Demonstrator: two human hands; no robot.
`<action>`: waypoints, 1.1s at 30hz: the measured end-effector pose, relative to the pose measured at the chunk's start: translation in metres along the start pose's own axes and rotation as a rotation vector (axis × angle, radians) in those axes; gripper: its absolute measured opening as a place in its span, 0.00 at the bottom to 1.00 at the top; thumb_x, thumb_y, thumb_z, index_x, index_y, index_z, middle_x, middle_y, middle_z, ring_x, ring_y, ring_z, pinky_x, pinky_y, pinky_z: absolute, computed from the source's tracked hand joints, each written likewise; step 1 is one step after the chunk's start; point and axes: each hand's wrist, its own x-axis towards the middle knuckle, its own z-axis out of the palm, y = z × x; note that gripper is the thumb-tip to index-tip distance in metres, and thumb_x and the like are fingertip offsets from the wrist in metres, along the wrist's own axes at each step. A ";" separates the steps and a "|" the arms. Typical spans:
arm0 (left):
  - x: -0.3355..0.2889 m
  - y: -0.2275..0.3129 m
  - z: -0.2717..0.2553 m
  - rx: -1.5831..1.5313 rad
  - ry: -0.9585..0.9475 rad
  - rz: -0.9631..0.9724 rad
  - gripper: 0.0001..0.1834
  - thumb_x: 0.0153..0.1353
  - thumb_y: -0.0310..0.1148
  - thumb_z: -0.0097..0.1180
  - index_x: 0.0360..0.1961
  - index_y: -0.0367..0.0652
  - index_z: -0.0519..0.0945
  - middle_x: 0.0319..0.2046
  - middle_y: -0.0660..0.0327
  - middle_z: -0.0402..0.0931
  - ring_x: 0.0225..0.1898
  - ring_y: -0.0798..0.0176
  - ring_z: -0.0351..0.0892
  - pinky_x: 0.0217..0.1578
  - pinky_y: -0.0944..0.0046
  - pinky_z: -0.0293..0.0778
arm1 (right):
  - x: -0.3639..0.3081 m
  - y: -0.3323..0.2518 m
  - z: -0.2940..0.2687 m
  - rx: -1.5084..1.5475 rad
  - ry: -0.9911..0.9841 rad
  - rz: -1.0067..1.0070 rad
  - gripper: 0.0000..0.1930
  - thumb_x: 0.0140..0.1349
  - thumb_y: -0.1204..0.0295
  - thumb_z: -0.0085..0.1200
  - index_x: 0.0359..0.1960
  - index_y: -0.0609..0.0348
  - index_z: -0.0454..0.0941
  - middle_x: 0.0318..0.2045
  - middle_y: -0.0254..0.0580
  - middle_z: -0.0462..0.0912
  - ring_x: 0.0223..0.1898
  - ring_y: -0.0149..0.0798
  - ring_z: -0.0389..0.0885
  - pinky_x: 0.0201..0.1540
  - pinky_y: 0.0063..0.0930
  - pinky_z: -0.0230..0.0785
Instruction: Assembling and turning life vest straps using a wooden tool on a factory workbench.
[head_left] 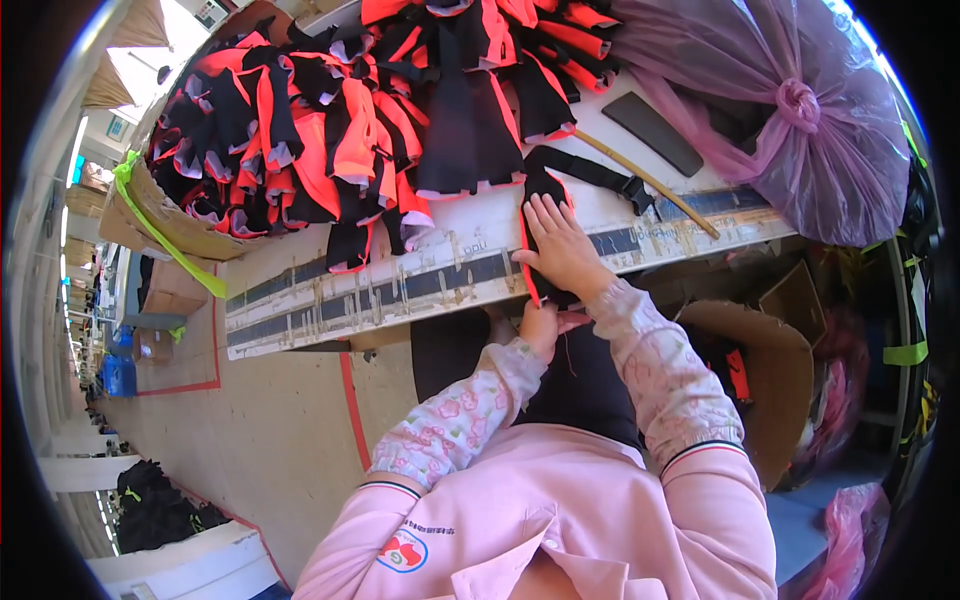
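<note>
A black fabric piece with an orange-red edge lies across the front edge of the table, with a black strap running off it to the right. The strap ends in a black plastic buckle. My right hand rests flat on the fabric piece, fingers stretched out. Just below, at the table edge, my left hand has its fingers closed on the piece's lower end; the fingertips are partly hidden. A loose thread hangs beneath it.
A large heap of black and orange-red fabric pieces covers the table's left and back, partly in a cardboard box. Right of my hands lie a wooden stick and a dark flat bar. A knotted purple plastic bag stands at the right.
</note>
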 end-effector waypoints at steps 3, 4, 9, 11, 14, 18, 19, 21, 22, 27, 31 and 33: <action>0.004 0.000 0.001 0.030 0.015 -0.081 0.16 0.67 0.39 0.36 0.48 0.42 0.70 0.37 0.52 0.77 0.32 0.55 0.80 0.38 0.55 0.77 | 0.002 0.007 -0.002 -0.015 -0.002 0.002 0.35 0.57 0.52 0.49 0.59 0.68 0.59 0.60 0.57 0.60 0.64 0.53 0.53 0.65 0.41 0.46; 0.001 0.004 0.006 0.022 0.019 -0.088 0.16 0.67 0.38 0.35 0.47 0.41 0.70 0.38 0.51 0.77 0.33 0.54 0.80 0.38 0.55 0.77 | 0.004 0.020 -0.006 0.151 -0.030 -0.022 0.33 0.57 0.54 0.50 0.58 0.66 0.61 0.59 0.57 0.61 0.63 0.52 0.55 0.64 0.41 0.47; 0.002 0.008 -0.003 0.027 0.031 -0.133 0.17 0.68 0.38 0.32 0.47 0.40 0.71 0.39 0.51 0.77 0.35 0.53 0.80 0.40 0.54 0.77 | -0.016 0.088 -0.078 -0.121 0.301 0.319 0.18 0.50 0.77 0.51 0.45 0.58 0.71 0.35 0.47 0.75 0.41 0.51 0.75 0.43 0.41 0.67; 0.004 0.004 -0.002 0.068 -0.017 -0.096 0.19 0.68 0.43 0.32 0.45 0.43 0.72 0.37 0.53 0.78 0.33 0.57 0.81 0.39 0.58 0.76 | -0.058 0.129 -0.082 -0.597 0.206 0.476 0.14 0.50 0.76 0.50 0.41 0.56 0.71 0.33 0.45 0.75 0.37 0.47 0.76 0.39 0.40 0.70; 0.005 0.007 -0.003 0.060 -0.015 -0.106 0.19 0.68 0.43 0.32 0.45 0.42 0.72 0.37 0.53 0.78 0.33 0.58 0.81 0.40 0.58 0.76 | -0.076 0.140 -0.086 -0.577 -0.067 0.541 0.08 0.52 0.75 0.48 0.35 0.56 0.70 0.33 0.43 0.75 0.37 0.44 0.77 0.38 0.40 0.71; 0.005 0.005 -0.004 0.044 -0.032 -0.095 0.19 0.68 0.43 0.32 0.46 0.42 0.71 0.38 0.52 0.78 0.33 0.58 0.81 0.40 0.58 0.76 | -0.082 0.145 -0.084 -0.612 -0.064 0.464 0.05 0.53 0.76 0.46 0.33 0.56 0.69 0.32 0.43 0.75 0.38 0.44 0.77 0.37 0.38 0.72; 0.004 0.006 -0.003 0.043 -0.030 -0.090 0.19 0.68 0.43 0.32 0.46 0.42 0.71 0.38 0.52 0.78 0.33 0.58 0.81 0.40 0.58 0.76 | -0.083 0.147 -0.086 -0.571 -0.067 0.449 0.06 0.54 0.76 0.46 0.34 0.57 0.70 0.33 0.45 0.75 0.38 0.45 0.76 0.38 0.40 0.72; 0.002 0.009 0.000 0.048 -0.002 -0.128 0.19 0.69 0.38 0.32 0.46 0.39 0.72 0.40 0.51 0.76 0.36 0.54 0.80 0.42 0.54 0.76 | -0.089 0.147 -0.090 -0.534 -0.067 0.427 0.06 0.54 0.76 0.45 0.34 0.58 0.70 0.33 0.46 0.74 0.38 0.47 0.76 0.39 0.41 0.71; 0.002 0.009 -0.001 0.036 0.006 -0.114 0.19 0.69 0.38 0.32 0.46 0.39 0.72 0.40 0.51 0.76 0.36 0.54 0.80 0.42 0.54 0.76 | -0.094 0.141 -0.095 -0.435 -0.048 0.458 0.07 0.55 0.77 0.44 0.36 0.59 0.70 0.34 0.49 0.74 0.39 0.49 0.76 0.40 0.42 0.70; 0.004 0.000 -0.003 0.032 -0.058 -0.119 0.19 0.68 0.42 0.34 0.46 0.41 0.73 0.38 0.52 0.77 0.32 0.58 0.80 0.40 0.57 0.76 | -0.172 0.104 -0.130 0.156 0.156 0.470 0.12 0.61 0.75 0.45 0.46 0.65 0.70 0.38 0.50 0.76 0.39 0.46 0.76 0.42 0.33 0.68; -0.001 0.003 -0.005 0.045 -0.039 -0.087 0.20 0.68 0.42 0.34 0.46 0.41 0.73 0.38 0.53 0.78 0.29 0.59 0.80 0.39 0.57 0.76 | -0.225 0.008 -0.163 0.521 0.034 0.636 0.12 0.62 0.75 0.45 0.46 0.64 0.73 0.27 0.34 0.74 0.28 0.24 0.69 0.32 0.19 0.65; 0.002 0.000 -0.004 0.053 -0.035 -0.090 0.19 0.67 0.42 0.34 0.46 0.40 0.73 0.35 0.53 0.78 0.26 0.60 0.79 0.35 0.60 0.77 | -0.262 -0.020 -0.177 0.770 -0.258 0.753 0.11 0.64 0.73 0.43 0.44 0.64 0.74 0.25 0.33 0.75 0.25 0.21 0.67 0.27 0.15 0.62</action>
